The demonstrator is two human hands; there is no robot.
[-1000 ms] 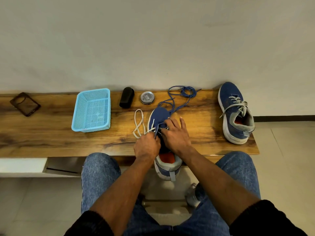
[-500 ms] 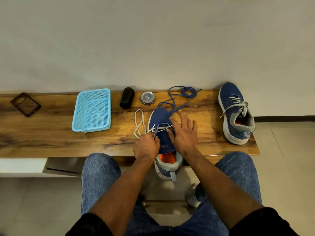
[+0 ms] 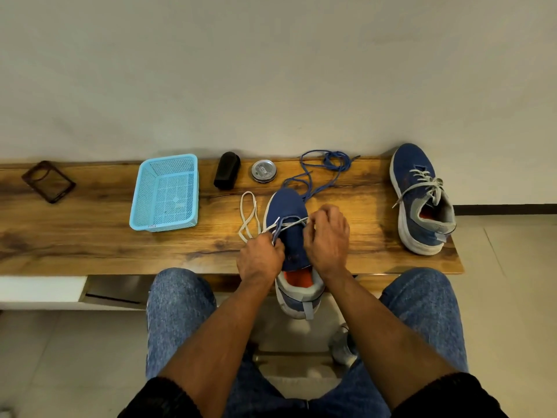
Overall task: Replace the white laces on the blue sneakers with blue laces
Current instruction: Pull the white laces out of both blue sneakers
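Wooden table (image 3: 90,236) against a plain pale wall carries all items under inspection.

Left hand (image 3: 260,260): fingers curled and closed on the white lace (image 3: 272,227) at the left side of the near sneaker (image 3: 289,233). Right hand (image 3: 328,236): fingers bent together, pinching the same lace where it crosses the forward eyelets on the right side. That crossing run is taut between the two hands. A slack loop of white lace (image 3: 247,215) lies on the table just left of the toe.

Near sneaker sits toe away from the person, heel overhanging the table edge between the knees; most eyelets appear already emptied. Judgement: the step in hand is drawing the last of the white lace out. Best done by freeing one crossing at a time, pulling along the line of the eyelet and not upward, with the other hand steadying the shoe so it does not slide off the edge.

Blue laces (image 3: 327,164) lie tangled at the back of the table, beyond the toe, clear of both hands but within reach. Second sneaker (image 3: 422,200), white lace intact, stands well to the right. Leftward: round tin (image 3: 264,171), black cylinder (image 3: 226,170), light blue basket (image 3: 164,193), dark case (image 3: 48,181).
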